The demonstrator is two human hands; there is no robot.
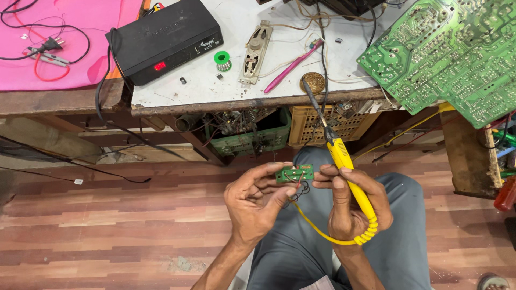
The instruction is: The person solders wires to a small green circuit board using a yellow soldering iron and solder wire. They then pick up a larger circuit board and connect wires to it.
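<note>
My left hand (252, 201) holds a small green circuit board (295, 173) by its left end, above my lap. Thin red and black wires hang from the board's underside. My right hand (352, 207) grips a yellow soldering iron (344, 161) whose dark shaft and tip point up and away toward the bench edge; the same hand's fingertips touch the right end of the small board. The iron's coiled yellow cord (322, 233) loops below both hands.
A white workbench (242, 80) carries a black box (164, 38), a green solder spool (222, 59), a narrow speaker (256, 51), a pink tool (293, 65) and a round brass tin (314, 81). A large green circuit board (446, 53) overhangs at right. Crates (322, 126) sit beneath.
</note>
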